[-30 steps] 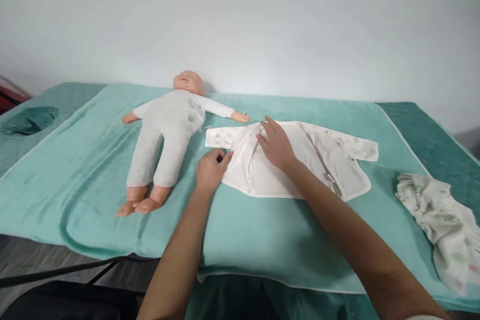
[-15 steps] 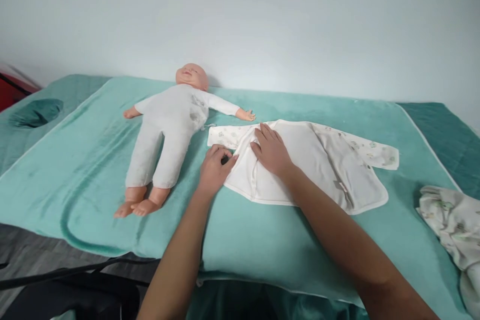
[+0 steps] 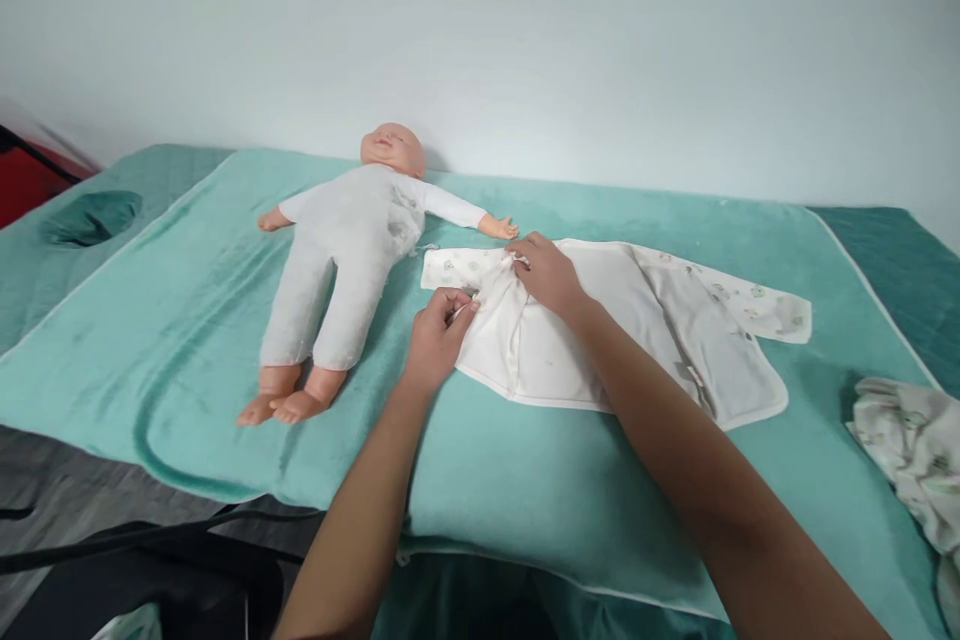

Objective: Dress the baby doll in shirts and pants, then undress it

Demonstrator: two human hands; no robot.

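Note:
A small white baby shirt [image 3: 592, 360] with printed sleeves lies spread open on the green cover. My left hand [image 3: 439, 338] pinches the shirt's left edge between thumb and fingers. Higher up on the same side, my right hand [image 3: 546, 272] has its fingers bent and closed on a gathered fold of the cloth, near the printed sleeve. Creases run through the fabric between both hands. Left of the shirt, a baby doll [image 3: 341, 230] with a white cloth body lies on its back, one arm reaching toward the shirt's collar side.
The green plush cover [image 3: 187, 320] lies over a padded bed against a white wall [image 3: 525, 40]. A crumpled printed cloth [image 3: 911, 440] rests at the right edge. At the far left, the bed has a round hole [image 3: 94, 218]. Dark items [image 3: 172, 580] are below the front edge.
My right hand has gone from lying flat with fingers stretched to gripping bunched cloth. The shirt's left side is now gathered and creased. The view has shifted slightly.

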